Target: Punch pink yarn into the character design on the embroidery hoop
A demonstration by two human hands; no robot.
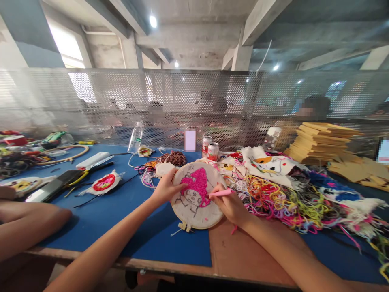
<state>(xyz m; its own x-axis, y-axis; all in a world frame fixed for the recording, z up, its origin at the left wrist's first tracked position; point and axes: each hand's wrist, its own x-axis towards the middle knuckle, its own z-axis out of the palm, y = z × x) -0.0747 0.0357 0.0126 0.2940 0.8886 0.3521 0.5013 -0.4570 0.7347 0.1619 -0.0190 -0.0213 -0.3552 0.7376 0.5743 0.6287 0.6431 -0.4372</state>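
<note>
I'm holding a round hoop (pixel 209 217) tilted toward me over the near edge of the bench (pixel 146 237), though I can't tell whether its lower rim is touching the surface. My left hand (pixel 168 184) is gripping the rim at ten o'clock, thumb lying flat on the cloth (pixel 180 209), fingers going out of sight behind. My right hand (pixel 229 202) is resting by the rim at three o'clock, thumb and fingers pinching a pink pen-like tool (pixel 221 193), its front end pointing toward the pink yarn patch (pixel 197 182); whether the tip is meeting the cloth I can't make out. The hoop is looking light and fairly stiff, so the rim should be the sure place for holding, clear of the clamp (pixel 186 227) at seven o'clock. The cloth is seeming taut but soft, likely giving under a hard push, and the patch could be snagging if rubbed. The tool should be light and a bit slippery, best taken around its shaft. Beyond the hoop, two drink cans (pixel 213 151) are standing at one o'clock, and a tangled yarn heap (pixel 267 194) is spreading at three.
</note>
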